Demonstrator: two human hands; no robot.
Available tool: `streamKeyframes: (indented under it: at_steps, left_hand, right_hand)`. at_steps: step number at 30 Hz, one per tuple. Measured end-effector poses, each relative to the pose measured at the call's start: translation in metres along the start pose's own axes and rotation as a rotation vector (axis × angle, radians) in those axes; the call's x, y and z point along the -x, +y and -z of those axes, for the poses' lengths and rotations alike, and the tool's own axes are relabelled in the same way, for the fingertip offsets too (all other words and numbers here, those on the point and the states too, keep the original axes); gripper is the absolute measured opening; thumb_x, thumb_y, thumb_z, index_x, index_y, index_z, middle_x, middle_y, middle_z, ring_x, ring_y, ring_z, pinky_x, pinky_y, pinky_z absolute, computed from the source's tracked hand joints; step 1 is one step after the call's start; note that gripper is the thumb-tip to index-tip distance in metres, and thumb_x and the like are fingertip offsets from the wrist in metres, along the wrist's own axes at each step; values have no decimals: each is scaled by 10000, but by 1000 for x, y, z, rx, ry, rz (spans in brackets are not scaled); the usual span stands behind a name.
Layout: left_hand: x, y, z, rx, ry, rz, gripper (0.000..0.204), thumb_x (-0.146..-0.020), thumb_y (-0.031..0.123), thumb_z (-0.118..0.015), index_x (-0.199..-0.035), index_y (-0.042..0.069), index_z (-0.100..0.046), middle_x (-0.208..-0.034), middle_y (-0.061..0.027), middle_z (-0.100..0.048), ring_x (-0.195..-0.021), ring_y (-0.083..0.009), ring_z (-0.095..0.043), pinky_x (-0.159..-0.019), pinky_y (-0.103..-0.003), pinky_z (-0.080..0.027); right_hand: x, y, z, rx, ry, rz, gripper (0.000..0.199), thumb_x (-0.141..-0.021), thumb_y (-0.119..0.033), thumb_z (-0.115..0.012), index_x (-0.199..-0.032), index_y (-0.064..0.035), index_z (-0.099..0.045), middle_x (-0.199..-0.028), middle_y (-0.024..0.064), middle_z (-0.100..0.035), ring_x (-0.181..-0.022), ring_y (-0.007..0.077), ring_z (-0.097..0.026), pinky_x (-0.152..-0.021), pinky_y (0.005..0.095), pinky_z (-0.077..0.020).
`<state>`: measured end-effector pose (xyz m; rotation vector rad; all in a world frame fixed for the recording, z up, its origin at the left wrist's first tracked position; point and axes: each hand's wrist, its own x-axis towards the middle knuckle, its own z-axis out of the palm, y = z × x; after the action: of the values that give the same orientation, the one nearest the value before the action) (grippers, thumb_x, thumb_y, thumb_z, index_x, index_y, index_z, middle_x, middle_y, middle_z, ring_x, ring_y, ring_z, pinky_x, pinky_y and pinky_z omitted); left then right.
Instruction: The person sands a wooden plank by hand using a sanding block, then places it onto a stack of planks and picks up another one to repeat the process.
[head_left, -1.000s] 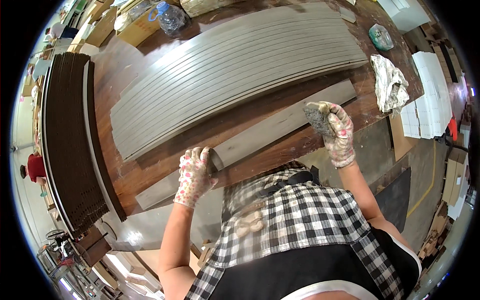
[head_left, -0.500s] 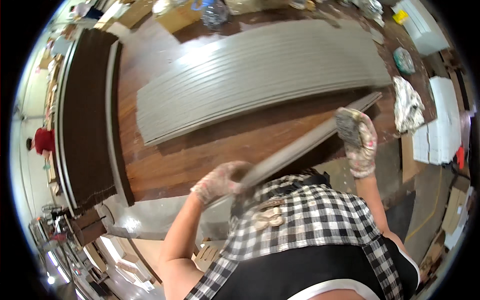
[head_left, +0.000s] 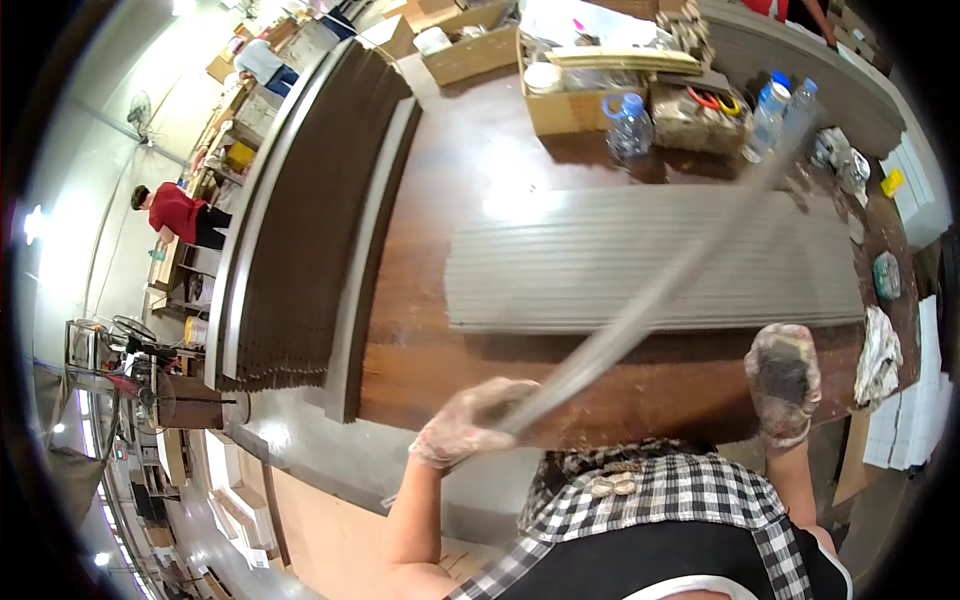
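My left hand (head_left: 475, 425), in a stained patterned work glove, grips a long grey slat (head_left: 640, 320) near its lower end. The slat slants up and away to the right, blurred by motion, with its far end raised over the table. My right hand (head_left: 800, 410), gloved too, is apart from the slat near the table's front edge. It holds a dark grey scouring pad (head_left: 783, 368) against its fingers. Beyond both hands, a row of similar grey slats (head_left: 560, 270) lies side by side on the brown table (head_left: 420, 350).
A tall stack of dark slats (head_left: 300, 220) stands at the left, a single slat (head_left: 375, 250) beside it. Cardboard boxes (head_left: 575, 115), plastic bottles (head_left: 630, 135) and scissors (head_left: 715, 100) sit at the back. A white rag (head_left: 878, 360) lies right. People work far left.
The slat's far end has swung up and away from me. My right hand has come off the slat, still with the pad. The view has shifted, showing more of the table's back.
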<state>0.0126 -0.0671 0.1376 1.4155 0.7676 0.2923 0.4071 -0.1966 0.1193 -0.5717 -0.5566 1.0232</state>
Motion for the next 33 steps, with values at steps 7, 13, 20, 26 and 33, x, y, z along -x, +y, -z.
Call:
streamKeyframes:
  at_steps: [7, 13, 20, 26, 33]
  left_hand:
    - [2, -24, 120, -666, 937, -215, 668, -754, 134, -788, -1371, 53, -545, -1191, -103, -549, -1133, -253, -553, -1009, -361, -429]
    - [-41, -79, 272, -1127, 1151, 179, 697, -768, 247, -806, -1382, 78, -523, -1167, -172, -545, -1071, -358, -575, -940, -428, -487]
    - [-97, -82, 305, -1172, 1142, 418, 677, -808, 330, -759, -1388, 81, -514, -1254, -213, -556, -1139, -382, -563, -983, -438, -474]
    - [-101, -79, 301, -1237, 1150, 653, 657, -812, 384, -747, -1370, 124, -519, -1200, -148, -587, -1125, -329, -591, -908, -435, -522]
    - [-101, -93, 292, -1218, 1286, 530, 520, -794, 370, -757, -1205, 99, -591, -1178, -122, -599, -1093, -306, -603, -869, -439, -534]
  right_hand:
    - [-23, 45, -29, 0, 15, -321, 315, -915, -198, -655, -1160, -3, -617, -1118, 164, -685, -993, 275, -681, -842, 378, -578]
    - [-39, 87, -34, 6, 70, -330, 194, -941, -159, -628, -1103, -61, -669, -1110, 142, -699, -1026, 283, -681, -862, 395, -573]
    - [-52, 97, -36, 142, 161, -372, 225, -953, -230, -625, -1089, -56, -669, -1081, 140, -708, -968, 239, -689, -800, 361, -577]
    - [-51, 110, -38, 227, 268, -445, 262, -975, -317, -579, -1083, -91, -657, -1015, 82, -705, -847, 210, -679, -664, 344, -566]
    - [-29, 112, -16, 200, 229, -447, 326, -992, -286, -538, -1266, -124, -604, -1224, 84, -664, -1050, 236, -658, -780, 364, -571]
